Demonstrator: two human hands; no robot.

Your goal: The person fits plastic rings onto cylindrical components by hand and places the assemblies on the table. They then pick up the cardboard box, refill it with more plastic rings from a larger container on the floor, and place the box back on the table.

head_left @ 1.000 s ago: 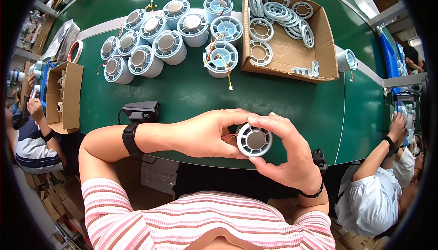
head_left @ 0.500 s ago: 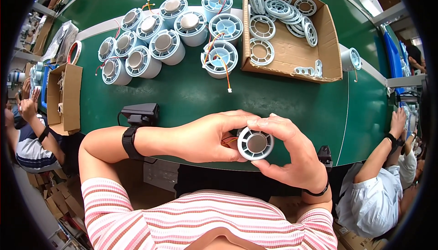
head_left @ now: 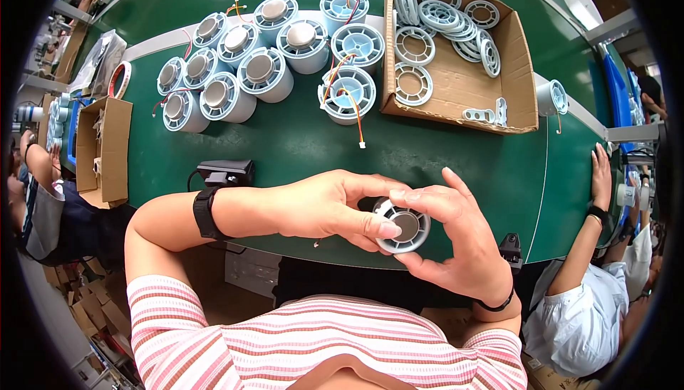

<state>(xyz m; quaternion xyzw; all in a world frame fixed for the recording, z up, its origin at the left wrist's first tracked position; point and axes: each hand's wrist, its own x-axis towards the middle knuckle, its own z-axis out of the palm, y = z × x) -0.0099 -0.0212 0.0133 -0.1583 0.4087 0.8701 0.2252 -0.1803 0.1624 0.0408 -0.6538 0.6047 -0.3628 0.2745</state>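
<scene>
Here, left hand [head_left: 324,208], right hand [head_left: 456,247], cupping fan [head_left: 403,225]

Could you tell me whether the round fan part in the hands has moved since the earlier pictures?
No. The round fan part sits between both hands at the near edge of the green table, as before; it has only been turned over, so a solid hub now faces up.

A pale grey fan housing [head_left: 402,226] with a dull metallic centre is being shown over a dark green table [head_left: 285,141]; at twelve o'clock, a brown cardboard box [head_left: 456,84] (white rings inside); at six, a pink-and-white striped shirt [head_left: 320,340].
</scene>
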